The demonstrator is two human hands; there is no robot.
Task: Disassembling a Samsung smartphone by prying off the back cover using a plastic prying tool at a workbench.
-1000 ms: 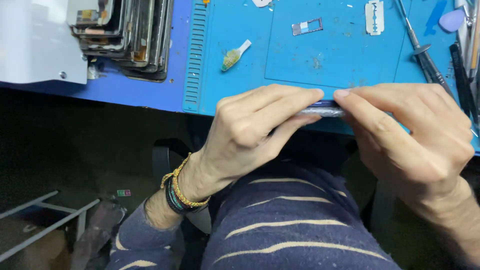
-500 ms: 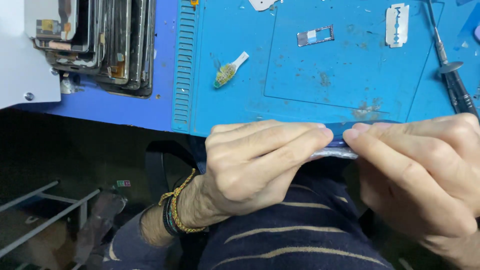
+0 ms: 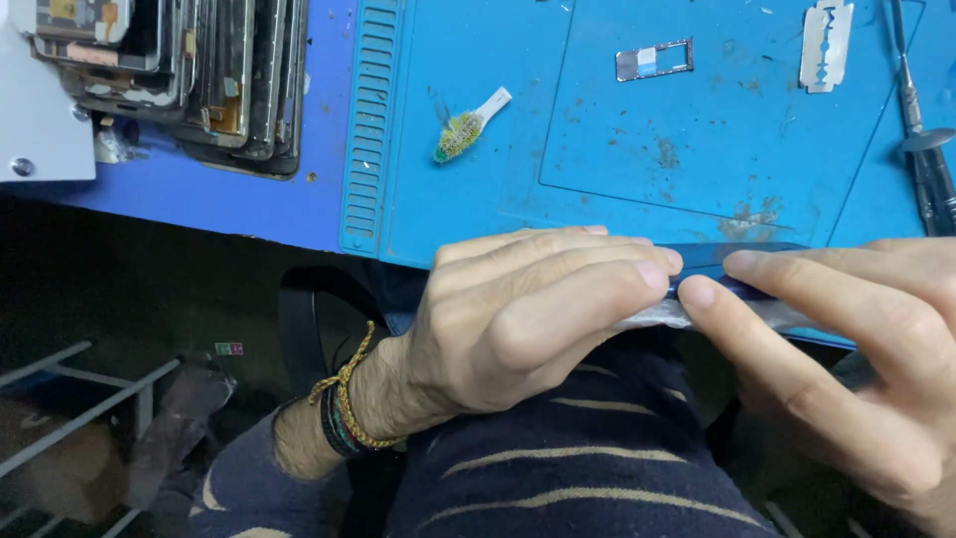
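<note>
**Thin dark device held edge-up between both hands, long axis left to right**

We have the phone [image 3: 732, 267] pinched between our two hands at the near edge of the blue mat [image 3: 617, 149], over our lap. Only a thin dark-blue sliver of it shows, so we see it edge-on; what kind of device it is exactly we cannot tell for sure, though it looks like a slim phone body.

- Long axis: runs left to right, roughly parallel to the mat's near edge.
- Left hand [image 3: 518, 319]: closed around the left end, fingers laid flat along the top edge, fingertips pointing right.
- Right hand [image 3: 846, 349]: closed on the right end, index fingertip pressed on the edge, pointing left.
- The two sets of fingertips nearly meet at the middle of the device; neither hand is nearer, both are on it.
- A pale, clear strip shows just under the fingertips, touching the lower edge; too blurred to name.

Beyond the hands, well apart on the mat: a small brush [image 3: 466, 128], a card tray [image 3: 653, 60], a razor blade [image 3: 827, 30], a screwdriver [image 3: 921, 139]. A stack of phone screens [image 3: 189, 80] sits far left.
</note>
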